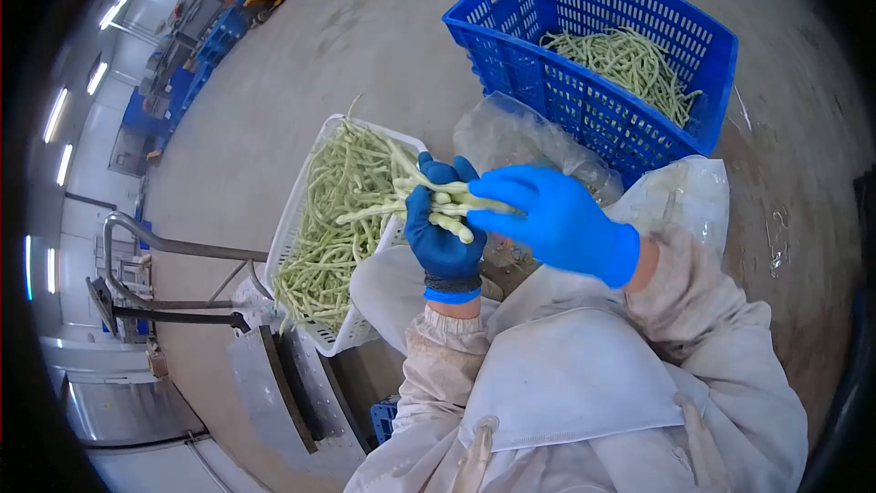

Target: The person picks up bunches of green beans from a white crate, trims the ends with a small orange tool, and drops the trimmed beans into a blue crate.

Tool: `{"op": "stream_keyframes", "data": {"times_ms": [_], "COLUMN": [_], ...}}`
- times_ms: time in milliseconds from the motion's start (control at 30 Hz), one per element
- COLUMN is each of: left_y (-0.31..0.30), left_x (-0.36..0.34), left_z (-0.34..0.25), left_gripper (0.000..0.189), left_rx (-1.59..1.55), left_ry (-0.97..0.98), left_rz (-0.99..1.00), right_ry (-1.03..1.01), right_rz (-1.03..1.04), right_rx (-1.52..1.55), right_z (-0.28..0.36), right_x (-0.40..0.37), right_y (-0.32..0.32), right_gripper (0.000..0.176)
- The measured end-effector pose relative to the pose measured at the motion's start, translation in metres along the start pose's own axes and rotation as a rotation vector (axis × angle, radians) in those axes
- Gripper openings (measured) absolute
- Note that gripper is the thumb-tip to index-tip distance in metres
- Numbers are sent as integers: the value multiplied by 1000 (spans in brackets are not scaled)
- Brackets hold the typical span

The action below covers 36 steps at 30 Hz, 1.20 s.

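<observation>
We judge the step in hand to be gathering and squaring up a handful. Our left hand (444,242) has its grip clamped around a bunch of beans (436,199), fingers curled over the pods from below. Our right hand (557,219) comes in from 3 o'clock with its grip pinched on the bunch's near ends. The bunch sits at the centre of the view, above our lap and clear of both crates.

The next move, as we read it, calls for evening the ends without loosening the left grip, since the pods lie at slightly different angles and 1 or 2 stick out.

The beans are long, slim and pale yellow-green, a few gently curved.

At 9 o'clock of the hands a white crate (349,336) holds a loose heap of beans (333,219). At 1 o'clock a blue crate (584,100) holds greener beans (630,64), with a clear plastic bag (511,132) between it and our hands.
</observation>
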<state>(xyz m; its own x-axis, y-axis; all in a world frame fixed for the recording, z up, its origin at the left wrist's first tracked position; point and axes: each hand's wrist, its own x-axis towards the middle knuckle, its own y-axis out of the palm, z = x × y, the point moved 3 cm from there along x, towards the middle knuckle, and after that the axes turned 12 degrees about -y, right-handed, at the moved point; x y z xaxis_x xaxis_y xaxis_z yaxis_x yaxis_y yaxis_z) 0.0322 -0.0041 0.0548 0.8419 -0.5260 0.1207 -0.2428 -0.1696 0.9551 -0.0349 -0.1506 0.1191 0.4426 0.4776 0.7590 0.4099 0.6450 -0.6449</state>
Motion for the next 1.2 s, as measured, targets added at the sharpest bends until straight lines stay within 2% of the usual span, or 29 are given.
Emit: {"op": "stream_keyframes", "data": {"times_ms": [67, 133, 200, 267, 333, 367, 433, 467, 533, 567, 600, 667, 800, 867, 1000, 1067, 1100, 1167, 1200], "left_y": [-2, -3, 4, 5, 7, 6, 3, 2, 3, 2, 6, 12, 12, 9, 0, -7, -12, -21, -23], "left_x": [-2, -1, 0, 1, 2, 3, 5, 9, 11, 10, 9, 9, 5, 5, 4, 4, 3, 2, 2], "left_z": [8, 11, 14, 14, 13, 12, 7, 7, 7, 8, 10, 11, 13, 15, 18, 16, 14, 16, 18], "left_gripper": [40, 40, 41, 42, 45, 45, 48, 48, 53, 53, 53, 53, 49, 48, 43, 41, 39, 37, 36], "left_rx": [-41, -78, -201, -221, -201, -202, 17, 15, 122, 120, 153, 186, 169, 167, 120, 83, 83, 78, 113], "left_ry": [-93, -87, -76, -67, -11, -12, 119, 121, 166, 167, 163, 159, 138, 129, 53, 35, 45, 53, 79], "left_rz": [-123, -178, 0, -7, 48, 49, -24, -21, 99, 96, 100, 109, 29, 16, -45, -78, -141, -208, -279], "right_ry": [30, 188, 200, 208, 55, 56, -35, -38, 150, 226, 227, 360, 361, 289, 302, 547, 545, 717, 720], "right_rz": [8, -82, -60, -37, 29, 30, -2, -1, 21, 9, 8, -180, -153, 136, 59, -193, -189, -86, -83], "right_rx": [106, 437, 445, 456, 133, 132, -218, -220, -36, 89, 89, 417, 450, 273, 288, 531, 532, 666, 669], "right_z": [-21, -39, -43, -44, -40, -37, -19, -10, 6, 7, 7, 0, -2, -2, -2, -5, -3, -2, -3], "right_x": [-2, 6, 15, 17, 18, 17, 13, 9, -2, -4, -6, -13, -15, -14, -26, -39, -41, -48, -50], "right_y": [7, 5, -2, -4, -6, -4, -3, 0, 9, 12, 19, 33, 34, 36, 49, 52, 50, 50, 51], "right_gripper": [25, 22, 21, 19, 16, 16, 15, 15, 17, 18, 18, 19, 21, 24, 20, 22, 22, 19, 19]}}
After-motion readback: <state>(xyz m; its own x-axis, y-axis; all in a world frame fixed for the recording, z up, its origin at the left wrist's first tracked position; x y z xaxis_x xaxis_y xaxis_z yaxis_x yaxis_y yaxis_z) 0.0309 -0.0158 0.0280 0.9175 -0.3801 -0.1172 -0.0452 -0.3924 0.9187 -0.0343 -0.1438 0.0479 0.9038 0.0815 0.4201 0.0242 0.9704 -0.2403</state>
